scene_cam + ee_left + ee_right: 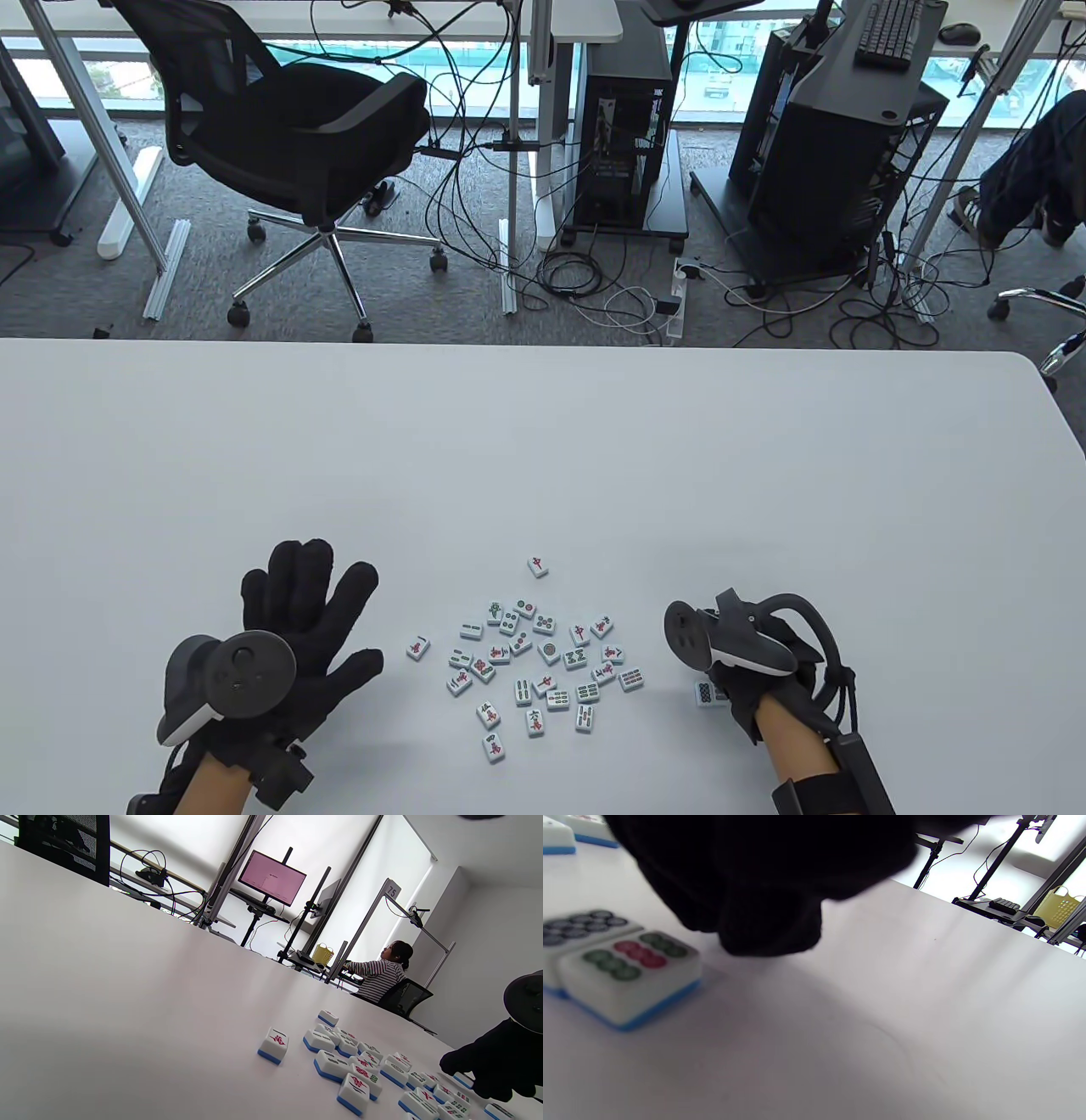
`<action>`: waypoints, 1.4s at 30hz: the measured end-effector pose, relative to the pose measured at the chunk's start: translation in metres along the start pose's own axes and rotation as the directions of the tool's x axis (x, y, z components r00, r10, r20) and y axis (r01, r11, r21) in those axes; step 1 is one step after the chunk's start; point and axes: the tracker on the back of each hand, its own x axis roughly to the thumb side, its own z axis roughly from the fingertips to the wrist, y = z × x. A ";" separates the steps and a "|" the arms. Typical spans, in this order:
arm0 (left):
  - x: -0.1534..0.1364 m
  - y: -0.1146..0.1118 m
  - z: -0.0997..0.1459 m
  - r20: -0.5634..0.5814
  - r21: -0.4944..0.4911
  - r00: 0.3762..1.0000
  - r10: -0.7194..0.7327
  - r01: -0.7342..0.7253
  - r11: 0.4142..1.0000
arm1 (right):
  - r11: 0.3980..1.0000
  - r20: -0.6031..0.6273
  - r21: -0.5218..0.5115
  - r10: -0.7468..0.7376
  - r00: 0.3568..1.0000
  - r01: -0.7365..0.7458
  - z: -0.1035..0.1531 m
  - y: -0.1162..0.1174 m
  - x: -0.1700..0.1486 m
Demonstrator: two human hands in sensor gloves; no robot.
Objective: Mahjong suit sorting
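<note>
White tiles (543,662) mixed; right hand (747,671), grip hidden, should butt each dot tile (630,978) squarely; left hand (280,637) lies spread.

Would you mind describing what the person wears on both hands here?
Both the left hand and the right hand wear black knit gloves. A dark grey and white tracker sits on each hand's back; black straps and cables wrap the wrists.

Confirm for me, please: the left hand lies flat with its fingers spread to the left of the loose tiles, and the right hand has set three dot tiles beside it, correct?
Not quite: the right wrist view shows two dot tiles beside the right hand, not three. The left hand does lie flat, fingers spread, left of the loose tiles.
</note>
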 end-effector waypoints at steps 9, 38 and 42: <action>0.001 0.000 -0.001 -0.005 -0.011 1.000 0.003 -0.003 1.000 | 1.000 0.000 0.004 0.031 1.000 -0.031 0.003 0.007 0.002; 0.004 0.003 -0.001 0.002 -0.012 1.000 0.029 -0.029 1.000 | 0.997 0.115 -0.072 0.030 0.993 -0.022 -0.087 -0.074 0.136; 0.004 0.003 -0.001 0.002 -0.010 0.999 0.034 -0.034 0.999 | 0.997 0.092 -0.067 0.032 0.995 -0.026 -0.090 -0.073 0.131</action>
